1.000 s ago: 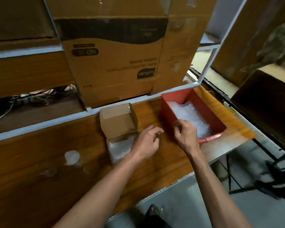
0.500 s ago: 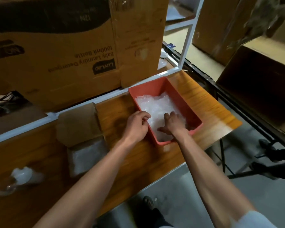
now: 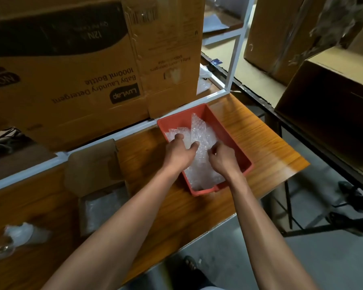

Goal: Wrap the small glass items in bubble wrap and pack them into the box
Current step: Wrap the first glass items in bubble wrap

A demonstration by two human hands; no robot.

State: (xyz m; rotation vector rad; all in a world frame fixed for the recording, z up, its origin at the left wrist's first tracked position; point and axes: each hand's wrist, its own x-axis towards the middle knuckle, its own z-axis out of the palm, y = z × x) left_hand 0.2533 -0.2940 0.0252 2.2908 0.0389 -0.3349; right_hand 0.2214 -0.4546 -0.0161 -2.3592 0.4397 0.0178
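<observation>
Head view, the only one we have, and both of our hands are down in the red tray (image 3: 235, 141) at the right end of the wooden table (image 3: 266, 143). Our left hand (image 3: 179, 152) reaches in with fingers curled into the bubble wrap (image 3: 201, 135), apparently gripping a sheet at its near edge. Our right hand (image 3: 223, 156) has its fingers curled too, pinching at the same heap from the other side; exactly which sheet each hand has, we cannot tell, the plastic is all one glittering pile. One sheet stands up above the rest toward the far wall of the tray.

Over to the left, the small cardboard box (image 3: 99, 181) sits with its lid flap up, something pale and wrapped already lying inside. Further left, near the frame's edge, what looks like a small glass item (image 3: 0, 250) rests on the table beside a clear crumpled piece of wrap (image 3: 23, 233), well apart from the tray.

So we judge the step is pulling a single sheet free. The trick here: separate one layer, not a clump. We'd want one hand pressing the pile down while the other peels the top sheet up and away, then carry it across to the glass on the left and spread it flat before rolling. Behind the table, big cartons (image 3: 76, 65) crowd the shelf, so lifting straight up looks safest.
</observation>
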